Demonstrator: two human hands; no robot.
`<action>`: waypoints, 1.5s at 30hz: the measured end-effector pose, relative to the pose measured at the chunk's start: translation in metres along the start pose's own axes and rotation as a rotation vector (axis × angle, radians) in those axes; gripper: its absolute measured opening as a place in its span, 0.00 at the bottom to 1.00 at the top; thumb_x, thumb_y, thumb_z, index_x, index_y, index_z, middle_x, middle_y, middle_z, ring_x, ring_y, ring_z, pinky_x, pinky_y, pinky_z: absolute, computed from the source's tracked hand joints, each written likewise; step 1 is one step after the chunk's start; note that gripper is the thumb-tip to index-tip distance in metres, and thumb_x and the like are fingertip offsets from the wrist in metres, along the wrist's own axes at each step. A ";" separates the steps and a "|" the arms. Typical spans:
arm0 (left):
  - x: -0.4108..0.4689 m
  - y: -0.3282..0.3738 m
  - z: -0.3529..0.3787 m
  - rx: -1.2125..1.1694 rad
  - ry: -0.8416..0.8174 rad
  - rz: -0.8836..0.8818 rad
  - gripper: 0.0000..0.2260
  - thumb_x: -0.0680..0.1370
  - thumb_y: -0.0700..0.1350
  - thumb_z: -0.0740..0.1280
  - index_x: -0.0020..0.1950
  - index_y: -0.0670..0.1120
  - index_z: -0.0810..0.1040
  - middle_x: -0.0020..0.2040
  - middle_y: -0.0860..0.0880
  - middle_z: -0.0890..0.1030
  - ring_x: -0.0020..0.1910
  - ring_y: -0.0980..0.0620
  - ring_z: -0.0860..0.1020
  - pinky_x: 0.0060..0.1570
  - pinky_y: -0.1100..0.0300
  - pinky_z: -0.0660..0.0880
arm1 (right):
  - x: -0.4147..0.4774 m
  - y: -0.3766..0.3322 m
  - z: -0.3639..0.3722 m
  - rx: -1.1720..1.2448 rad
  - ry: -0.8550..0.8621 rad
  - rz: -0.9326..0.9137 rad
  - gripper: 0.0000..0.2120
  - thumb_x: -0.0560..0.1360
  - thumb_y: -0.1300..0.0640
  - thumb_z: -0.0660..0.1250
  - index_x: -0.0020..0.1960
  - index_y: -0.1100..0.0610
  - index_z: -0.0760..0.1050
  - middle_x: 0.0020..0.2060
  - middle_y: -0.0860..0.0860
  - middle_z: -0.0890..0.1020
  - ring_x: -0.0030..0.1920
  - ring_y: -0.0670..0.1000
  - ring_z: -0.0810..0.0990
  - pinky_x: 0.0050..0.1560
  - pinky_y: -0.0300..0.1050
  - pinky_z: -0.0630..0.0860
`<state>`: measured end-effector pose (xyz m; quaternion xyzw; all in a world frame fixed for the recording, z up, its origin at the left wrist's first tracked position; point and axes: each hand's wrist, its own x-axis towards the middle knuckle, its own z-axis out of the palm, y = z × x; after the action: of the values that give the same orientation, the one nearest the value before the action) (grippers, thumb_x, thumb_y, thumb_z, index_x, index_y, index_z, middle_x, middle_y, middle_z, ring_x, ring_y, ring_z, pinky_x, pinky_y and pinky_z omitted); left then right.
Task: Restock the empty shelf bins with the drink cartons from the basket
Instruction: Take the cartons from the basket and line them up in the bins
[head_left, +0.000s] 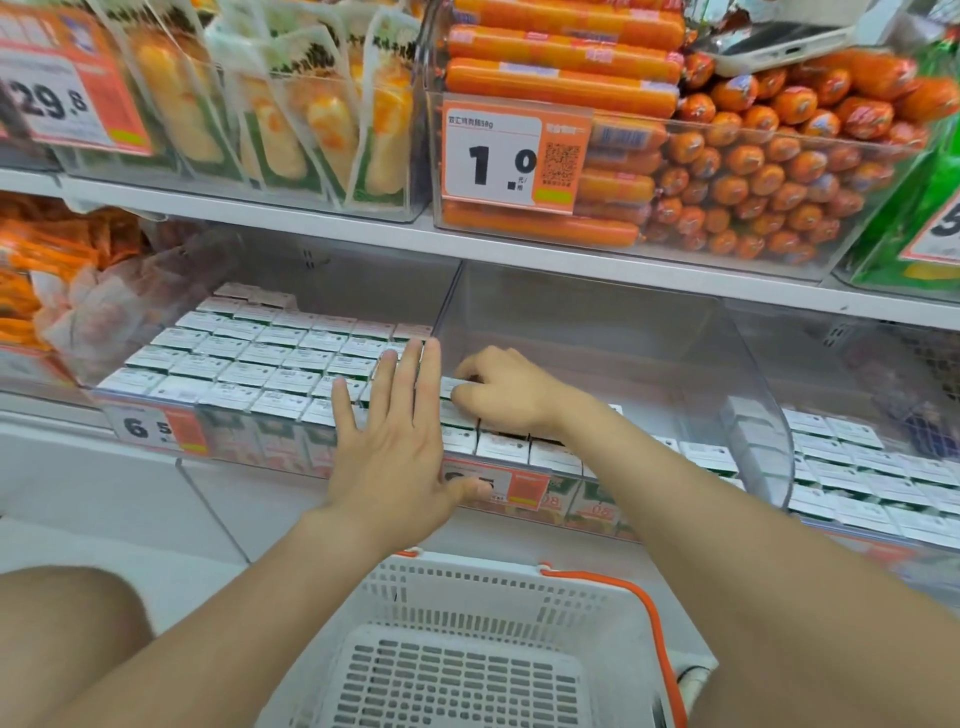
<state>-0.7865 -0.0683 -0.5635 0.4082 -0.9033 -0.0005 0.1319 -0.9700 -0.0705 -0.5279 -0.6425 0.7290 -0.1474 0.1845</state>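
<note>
The step in hand is placement: a carton (460, 385) is being seated in the middle bin (597, 332), at its left wall. The right hand (506, 391) grips this carton by its top edge, fingers curled round it, just inside that wall. The left hand (395, 441) is released, fingers straight and together, and lies flat over the carton tops at the bin's front left corner, apparently to hold the neighbouring rows steady. Only the front of the middle bin holds cartons; the part behind the right hand is bare. The basket (400, 590) stands below and in front of the bin, and no cartons show on its visible floor, so the task appears near its end. The next move calls for pressing the carton down level with its row, then letting go without tipping the cartons beside it.
</note>
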 end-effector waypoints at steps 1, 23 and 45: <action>0.000 0.000 0.000 0.010 0.002 -0.001 0.63 0.70 0.80 0.59 0.81 0.45 0.25 0.85 0.47 0.34 0.85 0.44 0.37 0.78 0.27 0.45 | 0.000 0.000 -0.001 -0.005 -0.016 -0.005 0.16 0.68 0.48 0.60 0.37 0.62 0.70 0.30 0.56 0.73 0.33 0.56 0.71 0.34 0.55 0.70; -0.003 0.037 -0.009 -0.185 0.144 0.425 0.13 0.78 0.64 0.69 0.51 0.55 0.79 0.48 0.57 0.77 0.51 0.50 0.76 0.52 0.52 0.69 | -0.180 0.042 -0.015 -0.521 0.240 0.107 0.14 0.74 0.47 0.74 0.54 0.50 0.74 0.49 0.49 0.79 0.50 0.57 0.79 0.42 0.49 0.73; 0.021 0.075 0.002 -0.160 0.352 0.225 0.06 0.82 0.50 0.68 0.50 0.54 0.71 0.49 0.56 0.72 0.49 0.47 0.70 0.49 0.49 0.64 | -0.164 0.065 -0.032 -0.460 0.555 0.062 0.10 0.74 0.51 0.76 0.52 0.52 0.80 0.48 0.49 0.82 0.50 0.56 0.81 0.38 0.48 0.75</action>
<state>-0.8556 -0.0337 -0.5525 0.2867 -0.9033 0.0138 0.3188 -1.0247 0.0998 -0.5160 -0.5805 0.7844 -0.1424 -0.1654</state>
